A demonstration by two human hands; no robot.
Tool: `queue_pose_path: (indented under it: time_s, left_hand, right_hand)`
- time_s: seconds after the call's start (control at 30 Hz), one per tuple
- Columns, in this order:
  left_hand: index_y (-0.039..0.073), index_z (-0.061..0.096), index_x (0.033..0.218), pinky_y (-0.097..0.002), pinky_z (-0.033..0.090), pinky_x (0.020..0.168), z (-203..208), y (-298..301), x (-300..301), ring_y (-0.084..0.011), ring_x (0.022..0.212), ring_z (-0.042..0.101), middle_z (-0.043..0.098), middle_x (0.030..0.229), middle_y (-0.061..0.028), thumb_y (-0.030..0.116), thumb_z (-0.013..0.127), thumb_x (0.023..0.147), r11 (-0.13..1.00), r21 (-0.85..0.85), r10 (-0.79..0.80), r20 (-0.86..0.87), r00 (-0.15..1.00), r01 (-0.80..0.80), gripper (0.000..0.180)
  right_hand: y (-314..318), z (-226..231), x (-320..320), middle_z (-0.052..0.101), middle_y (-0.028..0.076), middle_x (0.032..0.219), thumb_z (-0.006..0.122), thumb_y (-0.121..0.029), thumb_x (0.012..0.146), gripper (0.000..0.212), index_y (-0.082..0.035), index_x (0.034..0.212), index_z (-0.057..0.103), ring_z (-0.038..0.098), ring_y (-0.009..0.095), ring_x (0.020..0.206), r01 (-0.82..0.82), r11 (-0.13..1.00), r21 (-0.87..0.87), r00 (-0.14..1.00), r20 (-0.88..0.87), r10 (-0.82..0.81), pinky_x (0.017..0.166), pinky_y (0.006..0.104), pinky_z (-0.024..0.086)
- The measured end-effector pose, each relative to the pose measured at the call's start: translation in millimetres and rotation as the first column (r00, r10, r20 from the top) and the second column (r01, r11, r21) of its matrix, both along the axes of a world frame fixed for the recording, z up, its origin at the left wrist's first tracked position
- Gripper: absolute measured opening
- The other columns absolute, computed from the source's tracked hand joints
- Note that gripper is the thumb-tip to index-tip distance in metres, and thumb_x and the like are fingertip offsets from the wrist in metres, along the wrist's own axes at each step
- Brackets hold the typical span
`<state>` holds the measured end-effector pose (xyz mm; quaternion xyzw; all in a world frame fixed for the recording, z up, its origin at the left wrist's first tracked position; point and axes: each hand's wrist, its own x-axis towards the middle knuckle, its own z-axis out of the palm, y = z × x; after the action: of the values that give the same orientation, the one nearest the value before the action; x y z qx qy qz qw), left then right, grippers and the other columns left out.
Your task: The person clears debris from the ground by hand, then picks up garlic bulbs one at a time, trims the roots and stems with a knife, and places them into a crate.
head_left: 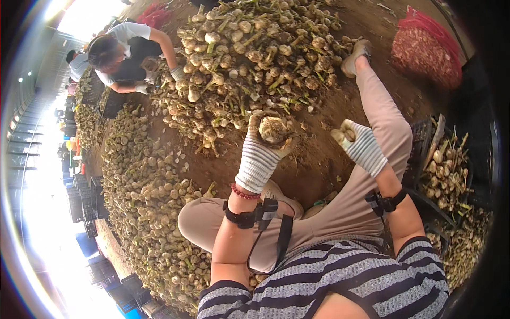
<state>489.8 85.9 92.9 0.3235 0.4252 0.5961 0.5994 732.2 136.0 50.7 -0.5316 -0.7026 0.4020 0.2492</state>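
Observation:
My left hand (259, 155), in a white-and-grey knitted glove with soiled fingers, is closed round a garlic bulb (274, 130). The bulb is dirty, with dark roots or soil on its lower side. To its right, above the bare soil, my right hand (363, 147) wears a matching glove. Its fingers are curled in; whatever they may hold is hidden. The two hands are apart. Just beyond the left hand rises a big heap of garlic (255, 64) with stalks and roots still on.
More garlic (143, 202) spreads along my left side. A black crate (419, 143) with trimmed bulbs (446, 173) stands at right. A red net sack (430, 48) sits far right. At far left a gloved co-worker (125, 53) bends over the heap. Black crates (87, 204) line the left.

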Motion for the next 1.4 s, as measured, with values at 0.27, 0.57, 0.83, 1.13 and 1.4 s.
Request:
queue_pose_path:
  time_s: [0.27, 0.57, 0.83, 1.13, 1.4]
  left_hand:
    - [0.005, 0.063, 0.095, -0.0317, 0.049, 0.08, 19.8, -33.3, 5.7, -0.0206, 0.086, 0.062, 0.066, 0.09, -0.0064, 0.018, 0.068, 0.075, 0.966, -0.16, -0.255, -0.727, 0.637, 0.204, 0.024]
    - [0.006, 0.065, 0.094, -0.036, 0.047, 0.076, 32.3, -35.6, 16.9, -0.0262, 0.086, 0.061, 0.066, 0.089, -0.0092, 0.023, 0.071, 0.072, 0.938, -0.265, -0.346, -0.703, 0.622, 0.223, 0.029]
    - [0.006, 0.066, 0.095, -0.0344, 0.049, 0.074, 11.1, -27.1, 26.4, -0.0265, 0.084, 0.063, 0.066, 0.09, -0.0109, 0.024, 0.071, 0.074, 0.966, -0.141, -0.25, -0.737, 0.628, 0.218, 0.028]
    - [0.007, 0.062, 0.087, -0.03, 0.049, 0.071, 27.8, -24.4, 27.1, -0.02, 0.078, 0.061, 0.063, 0.079, -0.004, 0.025, 0.072, 0.073, 0.919, -0.379, -0.367, -0.723, 0.586, 0.108, 0.024]
    - [0.009, 0.041, 0.125, -0.0278, 0.052, 0.08, -9.0, -21.9, 39.1, -0.0173, 0.092, 0.061, 0.06, 0.105, -0.0068, -0.003, 0.073, 0.075, 0.969, -0.178, 0.198, 0.152, 0.968, -0.17, 0.06]
  right_hand:
    - [-26.6, 70.2, -40.4, 0.062, 0.015, 0.073, 0.068, -0.022, 0.069, 0.025, -0.004, 0.085, 0.064, 0.062, 0.033, 0.068, -0.272, 0.865, 0.421, 0.962, 0.108, 0.251, 0.06, 0.0395, 0.05]
    - [-16.6, 53.1, -40.3, 0.061, 0.013, 0.071, 0.066, -0.021, 0.068, 0.019, -0.006, 0.079, 0.059, 0.061, 0.033, 0.067, -0.354, 0.851, 0.388, 0.935, 0.168, 0.313, 0.058, 0.0414, 0.049]
    - [-2.2, 35.4, -39.2, 0.059, 0.012, 0.069, 0.067, -0.018, 0.066, 0.015, -0.008, 0.074, 0.058, 0.061, 0.032, 0.066, -0.323, 0.846, 0.424, 0.946, 0.146, 0.288, 0.057, 0.0386, 0.048]
    - [21.6, -8.5, -15.7, 0.061, 0.015, 0.068, 0.063, -0.019, 0.075, 0.015, -0.004, 0.075, 0.06, 0.062, 0.034, 0.068, -0.119, 0.971, 0.207, 0.943, 0.33, 0.046, 0.06, 0.0412, 0.049]
    - [-27.5, -1.4, -38.0, 0.066, 0.004, 0.08, 0.065, -0.037, 0.084, 0.04, -0.003, 0.105, 0.063, 0.059, 0.016, 0.057, -0.185, 0.845, -0.502, 0.874, -0.477, -0.093, 0.055, 0.0281, 0.049]
